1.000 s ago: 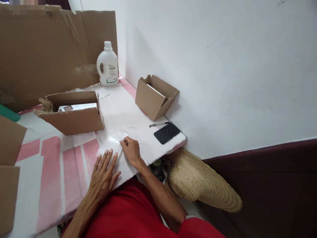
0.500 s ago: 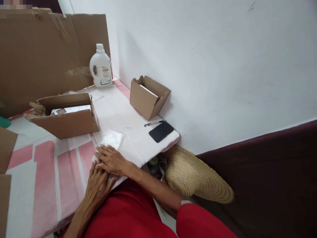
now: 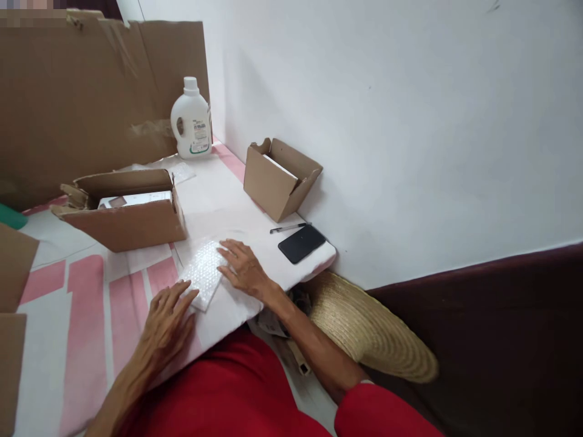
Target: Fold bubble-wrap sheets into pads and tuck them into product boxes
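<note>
A shiny piece of bubble wrap (image 3: 203,271) lies flat near the front edge of the cloth-covered table (image 3: 91,352). At its lower left edge is my left hand (image 3: 167,318), fingers spread and fingertips at the wrap. My right hand (image 3: 246,267) is at the wrap's right edge, its fingers apart and fingertips on or just beside it. Neither hand grips anything. Beyond my right hand, a black phone (image 3: 301,244) rests on the table with a pen (image 3: 288,229) just behind it.
A cardboard box (image 3: 132,227) with a white package inside stands left of centre. A smaller open box (image 3: 273,185) leans by the wall. A white jug (image 3: 194,130) stands at the back before a large cardboard sheet (image 3: 100,85). A straw hat (image 3: 364,328) is below the table's right edge.
My hands were together, one over the other, on the bubble wrap. They have moved apart, the right hand to the right and the left hand down and left, uncovering the wrap.
</note>
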A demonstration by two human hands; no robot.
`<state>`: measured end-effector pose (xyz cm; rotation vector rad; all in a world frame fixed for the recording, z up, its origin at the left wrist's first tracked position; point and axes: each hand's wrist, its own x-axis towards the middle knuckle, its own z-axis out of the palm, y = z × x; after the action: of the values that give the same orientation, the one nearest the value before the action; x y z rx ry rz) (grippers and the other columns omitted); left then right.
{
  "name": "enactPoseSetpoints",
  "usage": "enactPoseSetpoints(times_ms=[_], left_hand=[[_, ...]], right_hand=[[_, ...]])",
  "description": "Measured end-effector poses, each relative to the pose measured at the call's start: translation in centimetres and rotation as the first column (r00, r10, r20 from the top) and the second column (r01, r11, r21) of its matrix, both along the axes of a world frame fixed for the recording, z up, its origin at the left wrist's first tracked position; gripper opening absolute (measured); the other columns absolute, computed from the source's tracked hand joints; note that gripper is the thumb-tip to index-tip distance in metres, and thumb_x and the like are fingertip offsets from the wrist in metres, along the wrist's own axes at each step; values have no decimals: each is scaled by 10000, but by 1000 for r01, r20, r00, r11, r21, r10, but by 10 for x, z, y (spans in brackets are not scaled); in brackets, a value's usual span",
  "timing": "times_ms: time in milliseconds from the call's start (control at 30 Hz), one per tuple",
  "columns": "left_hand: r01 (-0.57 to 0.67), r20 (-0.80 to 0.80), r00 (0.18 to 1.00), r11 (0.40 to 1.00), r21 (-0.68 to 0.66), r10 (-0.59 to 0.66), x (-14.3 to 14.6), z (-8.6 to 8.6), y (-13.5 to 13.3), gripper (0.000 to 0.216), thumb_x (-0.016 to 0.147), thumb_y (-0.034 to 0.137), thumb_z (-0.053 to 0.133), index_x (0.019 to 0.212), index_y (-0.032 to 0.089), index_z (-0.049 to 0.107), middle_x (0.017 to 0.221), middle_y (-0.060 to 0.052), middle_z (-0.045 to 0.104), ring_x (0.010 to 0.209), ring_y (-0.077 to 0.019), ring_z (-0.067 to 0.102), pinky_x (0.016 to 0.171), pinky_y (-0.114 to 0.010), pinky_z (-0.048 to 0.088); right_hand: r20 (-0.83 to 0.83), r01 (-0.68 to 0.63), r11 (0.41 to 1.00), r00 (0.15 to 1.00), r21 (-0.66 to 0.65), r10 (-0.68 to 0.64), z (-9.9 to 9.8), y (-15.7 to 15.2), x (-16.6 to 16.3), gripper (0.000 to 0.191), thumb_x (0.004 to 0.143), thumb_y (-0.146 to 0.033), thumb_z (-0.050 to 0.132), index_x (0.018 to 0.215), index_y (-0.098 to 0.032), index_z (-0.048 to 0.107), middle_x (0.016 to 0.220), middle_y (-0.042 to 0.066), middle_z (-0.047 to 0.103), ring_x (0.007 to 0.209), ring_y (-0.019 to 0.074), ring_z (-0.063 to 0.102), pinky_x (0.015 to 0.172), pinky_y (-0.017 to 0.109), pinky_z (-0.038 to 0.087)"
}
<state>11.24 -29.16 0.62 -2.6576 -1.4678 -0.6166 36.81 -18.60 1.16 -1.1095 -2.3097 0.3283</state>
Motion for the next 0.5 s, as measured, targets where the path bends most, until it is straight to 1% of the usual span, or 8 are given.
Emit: enactPoseSetpoints(times_ms=[33, 100, 167, 233, 333, 400, 467, 500], left_hand=[[29, -36, 999, 999, 14, -28, -6, 3, 4, 408, 939, 183, 490, 1329, 235, 597, 1364, -121, 648, 1312, -274, 567, 1097, -461, 407], [85, -116, 990, 996, 38, -80, -13, 5, 13, 383, 925, 101, 453, 1225, 230, 652, 1287, -107, 692, 1284, -273, 587, 1110, -478, 385], [125, -181, 977, 990, 69, -110, -14, 5, 19, 385, 926, 60, 430, 1202, 203, 659, 1239, -112, 713, 1256, -271, 604, 1109, -476, 383], [162, -208, 968, 981, 102, -139, -13, 5, 23, 379, 932, 53, 422, 1196, 186, 659, 1196, -116, 727, 1214, -265, 625, 1097, -466, 394], [201, -175, 968, 971, 131, -177, -9, 11, 24, 361, 939, 64, 422, 1167, 200, 667, 1113, -89, 747, 1114, -227, 662, 1076, -429, 415], [192, -129, 977, 970, 151, -173, -5, 21, 21, 324, 940, 70, 442, 1116, 214, 673, 1023, -54, 753, 1006, -195, 679, 1052, -398, 430], [172, -76, 984, 974, 149, -163, 0, 36, 16, 275, 934, 72, 478, 1070, 219, 665, 940, -22, 742, 905, -165, 676, 1032, -374, 441], [168, -51, 985, 976, 137, -162, 3, 45, 14, 255, 931, 73, 494, 1061, 219, 658, 918, -12, 734, 877, -156, 671, 1030, -368, 444]], right_hand=[[-6, -52, 999, 999, 13, 53, 1, -9, -5, 400, 979, -282, 597, 1363, -170, 594, 1418, 157, 600, 1343, 290, 484, 1082, 485, 422], [18, -124, 992, 992, 8, 124, 2, -25, -14, 345, 916, -187, 625, 1261, -166, 645, 1314, 140, 655, 1217, 288, 541, 985, 462, 470], [38, -148, 989, 988, -21, 149, -1, -35, -19, 348, 855, -150, 645, 1203, -155, 663, 1274, 136, 666, 1164, 291, 555, 937, 447, 486], [25, -150, 987, 988, -52, 151, -5, -39, -19, 380, 816, -130, 640, 1195, -150, 662, 1281, 138, 658, 1166, 285, 558, 947, 437, 489], [-22, -165, 983, 986, -77, 164, -9, -45, -13, 481, 785, -118, 624, 1265, -148, 631, 1355, 151, 624, 1253, 272, 539, 1033, 437, 462], [-44, -199, 976, 980, -88, 196, -11, -51, -10, 537, 783, -155, 651, 1317, -142, 600, 1411, 163, 593, 1327, 276, 505, 1084, 445, 431], [-79, -237, 966, 970, -106, 229, -12, -60, -10, 508, 825, -225, 680, 1320, -152, 597, 1399, 161, 604, 1326, 276, 510, 1083, 444, 429], [-112, -251, 961, 965, -116, 239, -12, -66, -12, 431, 866, -251, 667, 1285, -162, 616, 1341, 149, 640, 1274, 267, 545, 1055, 430, 445]])
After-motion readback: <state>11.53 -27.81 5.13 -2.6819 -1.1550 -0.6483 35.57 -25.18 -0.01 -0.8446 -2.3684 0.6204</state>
